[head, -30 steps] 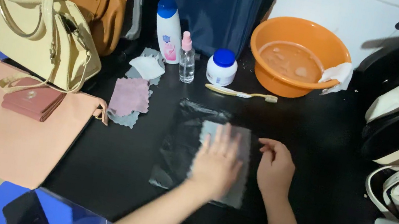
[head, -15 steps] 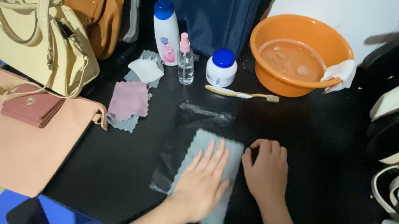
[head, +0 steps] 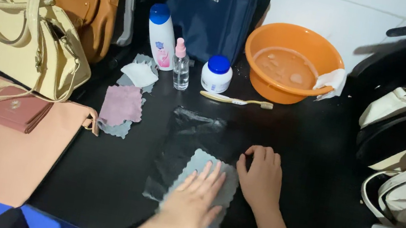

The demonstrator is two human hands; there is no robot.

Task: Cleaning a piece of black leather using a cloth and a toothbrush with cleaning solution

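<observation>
A grey cloth (head: 200,196) with scalloped edges lies on a sheet of clear plastic (head: 188,139) near the front of the black desk (head: 318,150). The left hand (head: 193,203) presses flat on the cloth, fingers spread and gripping nothing. The right hand (head: 260,177) rests just beside it on the desk, fingers curled under, its thumb at the cloth's right edge; it holds nothing. Further back lie a pink cloth (head: 122,105), a toothbrush (head: 235,101), a white jar with a blue lid (head: 217,73), a small spray bottle (head: 180,66) and an orange basin (head: 291,63). Handbags stand at both sides.
</observation>
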